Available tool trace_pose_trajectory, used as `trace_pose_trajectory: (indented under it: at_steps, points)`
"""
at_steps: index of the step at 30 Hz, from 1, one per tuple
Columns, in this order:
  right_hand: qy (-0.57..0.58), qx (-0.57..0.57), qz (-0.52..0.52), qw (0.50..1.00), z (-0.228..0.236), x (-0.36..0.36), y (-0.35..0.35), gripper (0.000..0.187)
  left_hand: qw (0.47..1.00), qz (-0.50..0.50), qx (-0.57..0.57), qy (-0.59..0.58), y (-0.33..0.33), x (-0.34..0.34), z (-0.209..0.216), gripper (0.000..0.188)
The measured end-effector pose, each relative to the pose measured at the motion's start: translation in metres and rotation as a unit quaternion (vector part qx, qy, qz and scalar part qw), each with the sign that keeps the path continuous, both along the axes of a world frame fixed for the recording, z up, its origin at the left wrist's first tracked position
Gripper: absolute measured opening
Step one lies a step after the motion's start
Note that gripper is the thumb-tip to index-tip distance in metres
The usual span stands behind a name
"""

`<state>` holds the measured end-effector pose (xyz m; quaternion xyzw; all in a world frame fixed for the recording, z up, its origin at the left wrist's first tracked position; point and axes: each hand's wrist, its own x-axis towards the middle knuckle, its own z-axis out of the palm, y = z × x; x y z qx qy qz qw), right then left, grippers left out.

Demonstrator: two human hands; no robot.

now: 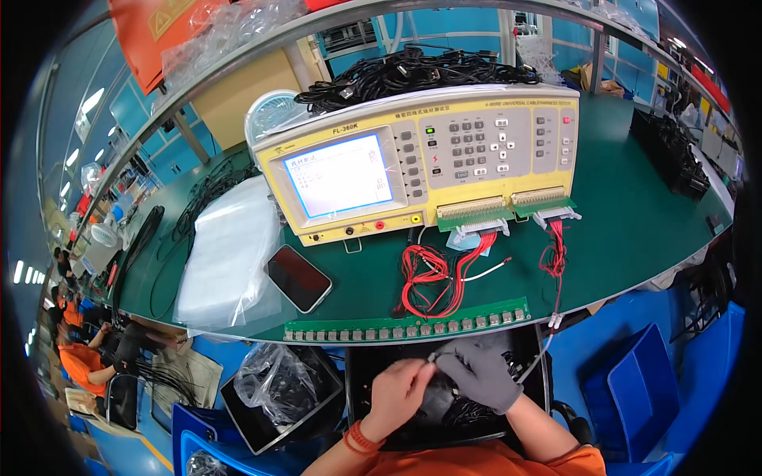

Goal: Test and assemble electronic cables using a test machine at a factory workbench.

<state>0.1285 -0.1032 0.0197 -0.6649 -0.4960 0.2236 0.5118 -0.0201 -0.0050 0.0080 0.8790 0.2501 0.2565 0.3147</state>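
My bare left hand, a red bead bracelet at its wrist, is closed in a pinch in front of the table's near edge. My right hand, in a grey glove, is closed against it, fingertips meeting. A small light piece shows between the fingertips, too small to name. Below both hands, a black bin holds black cables and some clear plastic. A grey-white test lead hangs from the yellow cable tester and runs down beside my right hand; its lower end is hidden.
On the green table lie a phone, clear plastic bags, red wires and a green connector strip. Black cables are heaped on the tester. Blue bins stand right; another black bin stands left. People sit far left.
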Motion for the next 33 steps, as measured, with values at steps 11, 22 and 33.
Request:
trace_pose_trajectory:
  at_steps: [11,22,33]
  points:
    - [0.139,-0.002,-0.051,0.989,0.008,0.0,-0.034,0.018,0.775,-0.011,-0.617,-0.139,0.012,0.026,0.002,0.041]
    - [0.142,-0.026,0.019,0.989,0.006,-0.021,-0.018,0.016,0.978,-0.096,-0.181,0.035,-0.003,-0.023,0.037,0.03]
    - [-0.153,-0.371,0.249,0.882,-0.071,-0.053,0.04,0.054,0.878,0.282,0.292,0.253,0.1,-0.185,-0.01,0.079]
